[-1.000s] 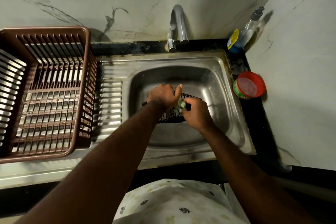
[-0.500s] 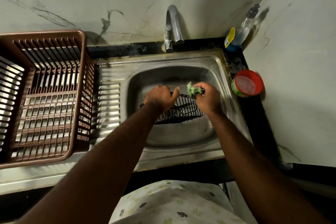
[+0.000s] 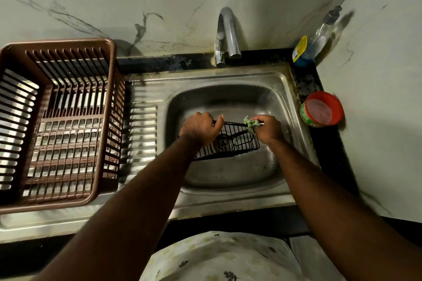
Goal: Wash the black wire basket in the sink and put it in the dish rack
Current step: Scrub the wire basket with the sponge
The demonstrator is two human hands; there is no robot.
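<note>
Head view: both hands grip the black wire basket (image 3: 230, 143), arms outstretched.

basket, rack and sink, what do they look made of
Basket: thin metal wire with a black, likely painted or coated finish, going by its fine rigid grid. Rack: brown moulded plastic, judging by its thick slats, rounded rim and dull sheen. Sink: stainless steel, brushed grey with soft reflections and some staining.

A home kitchen: a steel sink (image 3: 294, 107) with a tap (image 3: 226, 34) at 12 o'clock, marble-tiled walls, a brown dish rack (image 3: 100, 125) at 9 o'clock, a soap bottle (image 3: 317, 39).
</note>
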